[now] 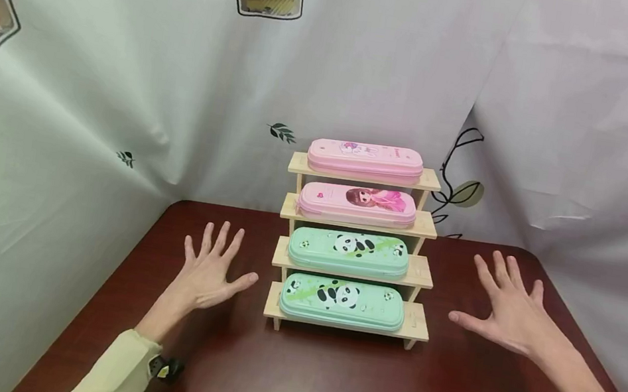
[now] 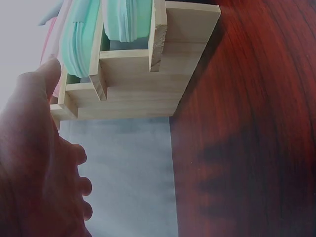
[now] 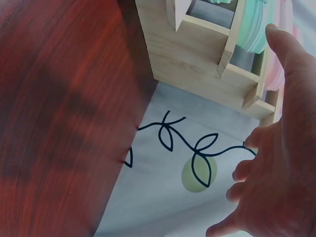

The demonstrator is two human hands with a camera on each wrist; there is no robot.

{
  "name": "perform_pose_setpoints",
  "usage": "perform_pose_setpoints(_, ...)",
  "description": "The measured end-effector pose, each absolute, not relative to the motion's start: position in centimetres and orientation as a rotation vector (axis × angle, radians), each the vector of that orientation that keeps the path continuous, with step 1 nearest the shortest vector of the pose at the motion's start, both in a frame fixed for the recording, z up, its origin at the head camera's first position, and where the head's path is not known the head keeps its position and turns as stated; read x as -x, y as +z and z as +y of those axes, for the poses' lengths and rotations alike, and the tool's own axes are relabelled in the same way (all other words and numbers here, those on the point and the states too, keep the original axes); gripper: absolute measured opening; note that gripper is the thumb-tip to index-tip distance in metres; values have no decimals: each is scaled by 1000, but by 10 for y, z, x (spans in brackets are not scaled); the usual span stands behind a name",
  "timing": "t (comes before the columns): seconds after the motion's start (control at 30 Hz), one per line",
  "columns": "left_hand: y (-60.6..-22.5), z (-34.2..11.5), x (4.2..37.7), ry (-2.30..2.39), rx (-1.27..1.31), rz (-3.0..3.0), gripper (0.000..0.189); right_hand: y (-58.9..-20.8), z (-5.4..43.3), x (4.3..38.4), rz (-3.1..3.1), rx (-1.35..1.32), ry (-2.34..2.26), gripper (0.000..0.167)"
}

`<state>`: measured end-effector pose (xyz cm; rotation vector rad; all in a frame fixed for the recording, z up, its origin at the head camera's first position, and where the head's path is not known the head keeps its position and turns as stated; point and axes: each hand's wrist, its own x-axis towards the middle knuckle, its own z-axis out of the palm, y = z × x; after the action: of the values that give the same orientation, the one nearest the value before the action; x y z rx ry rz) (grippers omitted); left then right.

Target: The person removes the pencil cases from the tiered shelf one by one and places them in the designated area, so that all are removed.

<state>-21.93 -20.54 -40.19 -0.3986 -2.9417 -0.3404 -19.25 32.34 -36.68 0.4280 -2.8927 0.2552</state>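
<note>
Here, both hands [image 1: 209, 276] [image 1: 514, 316] splayed and free, either side of the wooden rack [image 1: 414, 319] of zipped cases [image 1: 362, 164] [image 1: 329, 203] [image 1: 315, 248] [image 1: 375, 306].

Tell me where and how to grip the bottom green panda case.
Probably best to take the bottom green panda case by its rounded short ends, left hand from the left, right hand from the right. It lies flat, lengthwise across the bottom step, both ends uncovered, while the next step rises behind.
</note>
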Motion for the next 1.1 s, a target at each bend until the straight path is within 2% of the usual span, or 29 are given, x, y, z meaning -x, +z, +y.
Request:
perform_pose_setpoints(0.67, -394, -205, 227, -508, 398, -2945, 100, -363, 323, 200, -2813, -513, 236, 114)
perform_pose_setpoints(0.77, -389, -206, 234, -614, 428, -2916, 97, -359, 324, 206, -2729, -566, 239, 102)
perform_pose_setpoints(0.97, -383, -205, 255, -815, 497, -2805, 81, -355, 330, 221, -2506, -636, 385, 61)
perform_pose_setpoints(1.1, -378, -196, 271, -907, 538, -2704, 71, -357, 336, 229, -2391, -631, 528, 47)
